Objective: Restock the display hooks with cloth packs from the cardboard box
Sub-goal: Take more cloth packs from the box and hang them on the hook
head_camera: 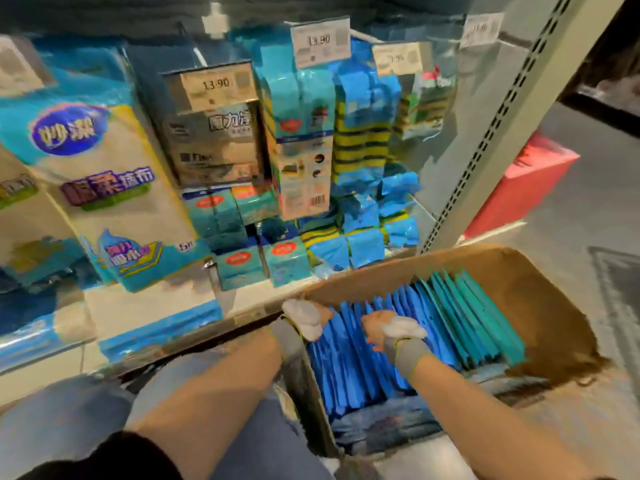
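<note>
An open cardboard box (533,299) stands on the floor in front of the shelving. A row of flat cloth packs stands on edge inside it, blue packs (349,362) on the left and teal packs (485,323) on the right. Both hands wear grey and white gloves. My left hand (304,322) is at the left end of the row, its fingers curled down over the pack tops. My right hand (388,329) grips the tops of blue packs a little further right, fingers hooked between them. Hanging packs (301,133) fill the display hooks above, under price tags (320,41).
Large cloth packs (100,188) hang at the left. Sponge packs (360,147) and small boxed packs (242,268) crowd the shelf behind the box. A slotted metal upright (491,133) edges the shelving. A red bin (523,181) sits on the floor beyond. My knees are below.
</note>
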Demonstrator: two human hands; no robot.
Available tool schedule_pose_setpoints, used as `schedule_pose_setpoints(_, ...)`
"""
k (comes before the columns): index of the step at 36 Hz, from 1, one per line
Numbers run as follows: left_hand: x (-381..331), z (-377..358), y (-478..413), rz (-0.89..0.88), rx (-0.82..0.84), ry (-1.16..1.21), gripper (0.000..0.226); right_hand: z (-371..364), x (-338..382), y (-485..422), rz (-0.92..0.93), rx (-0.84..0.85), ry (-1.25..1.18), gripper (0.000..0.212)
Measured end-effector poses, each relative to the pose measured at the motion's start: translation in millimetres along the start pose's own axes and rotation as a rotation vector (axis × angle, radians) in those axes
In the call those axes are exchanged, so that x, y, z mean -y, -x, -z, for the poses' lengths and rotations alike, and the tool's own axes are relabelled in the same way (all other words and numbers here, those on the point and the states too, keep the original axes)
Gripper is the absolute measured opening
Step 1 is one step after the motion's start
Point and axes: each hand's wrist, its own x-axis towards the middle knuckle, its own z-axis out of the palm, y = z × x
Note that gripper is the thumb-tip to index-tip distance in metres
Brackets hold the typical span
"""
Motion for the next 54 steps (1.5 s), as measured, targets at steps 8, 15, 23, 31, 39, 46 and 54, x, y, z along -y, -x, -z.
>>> schedule_pose_setpoints(8, 12, -19, -32, -0.010, 0.027, -0.251, 0.037, -30, -37, -8, 0.013, 0.215, 0.157, 0.040)
schedule_pose_setpoints(15, 5, -14, -49, -0.097, -0.028, -0.349, 0.033, -52, -33, -21, 0.068, 0.217, 0.239, 0.060)
schedule_pose_setpoints(23, 6, -16, -60, -0.105, 0.173, -0.532, 0.027, -55, -32, -28, 0.164, 0.090, 0.435, 0.023)
schedule_pose_setpoints(31, 6, -20, -66, -0.123, 0.172, -0.736, 0.039, -31, -45, -37, 0.087, 0.128, 0.135, 0.026)
schedule_pose_setpoints(39, 12, -27, -72, -0.292, 0.068, -0.969, 0.028, -21, -52, -28, 0.117, 0.096, 0.014, 0.015)
schedule_pose_setpoints(46, 12, -35, -84, -0.335, 0.129, -1.119, 0.013, -12, -41, -18, 0.101, 0.016, 0.022, 0.013)
schedule_pose_setpoints(54, -5, -6, -57, -0.444, 0.073, -1.006, 0.021, 7, -18, -11, 0.107, -0.029, -0.122, 0.029)
